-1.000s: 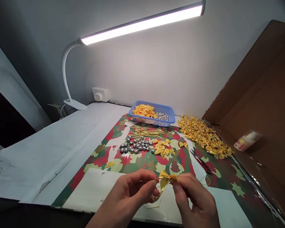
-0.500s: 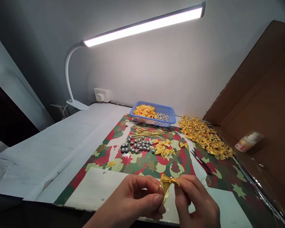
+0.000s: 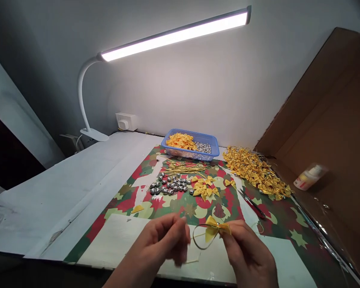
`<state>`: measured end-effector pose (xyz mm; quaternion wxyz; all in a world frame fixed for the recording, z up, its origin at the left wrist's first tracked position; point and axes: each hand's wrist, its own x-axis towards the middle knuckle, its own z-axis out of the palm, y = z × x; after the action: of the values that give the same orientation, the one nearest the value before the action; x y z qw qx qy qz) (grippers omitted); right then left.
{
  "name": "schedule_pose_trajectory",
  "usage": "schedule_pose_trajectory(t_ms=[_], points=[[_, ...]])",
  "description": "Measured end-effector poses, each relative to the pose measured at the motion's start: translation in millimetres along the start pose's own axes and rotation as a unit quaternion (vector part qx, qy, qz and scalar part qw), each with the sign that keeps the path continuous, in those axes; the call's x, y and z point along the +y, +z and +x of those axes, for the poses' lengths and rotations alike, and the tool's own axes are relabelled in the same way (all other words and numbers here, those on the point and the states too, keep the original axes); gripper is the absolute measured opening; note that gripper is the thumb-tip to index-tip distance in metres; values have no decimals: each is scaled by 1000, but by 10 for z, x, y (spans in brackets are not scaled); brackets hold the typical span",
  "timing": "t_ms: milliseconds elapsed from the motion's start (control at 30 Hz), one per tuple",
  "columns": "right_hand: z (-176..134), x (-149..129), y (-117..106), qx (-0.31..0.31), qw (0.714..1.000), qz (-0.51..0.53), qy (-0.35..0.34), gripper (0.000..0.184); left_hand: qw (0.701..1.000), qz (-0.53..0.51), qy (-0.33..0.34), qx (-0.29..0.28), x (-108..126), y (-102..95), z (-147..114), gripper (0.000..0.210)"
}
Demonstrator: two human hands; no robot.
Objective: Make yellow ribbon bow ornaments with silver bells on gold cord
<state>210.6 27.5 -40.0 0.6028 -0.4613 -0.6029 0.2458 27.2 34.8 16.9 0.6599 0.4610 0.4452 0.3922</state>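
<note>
Yellow bow (image 3: 211, 231) is pinched by right hand (image 3: 249, 250); grip of left hand (image 3: 163, 242) indeterminate. Apparent step: cord loop (image 3: 199, 247) adjustment; next probably needs steadying.

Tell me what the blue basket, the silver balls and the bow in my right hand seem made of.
Blue basket: probably smooth plastic, with even colour and perforated sides. Silver balls: polished metal or coated plastic, by their highlights. Bow: likely satin ribbon, softly shiny.

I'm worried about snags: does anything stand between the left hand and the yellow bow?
Just thin gold cord: it forms a loop across the gap between the left hand and the yellow bow, which the right hand pinches. Nothing else visible stands in the way.
</note>
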Motion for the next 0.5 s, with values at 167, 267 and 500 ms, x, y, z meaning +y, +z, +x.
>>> schedule_pose_trajectory(t_ms=[167,267,500], points=[[-58,-78,107,-20,998,54,7,17,995,-89,35,6,-140,43,73,39],[-93,-70,117,-44,999,29,-4,19,994,-81,73,-24,-147,86,67,22],[-97,-188,60,30,946,-244,-210,20,992,6,125,18,-114,108,69,8]])
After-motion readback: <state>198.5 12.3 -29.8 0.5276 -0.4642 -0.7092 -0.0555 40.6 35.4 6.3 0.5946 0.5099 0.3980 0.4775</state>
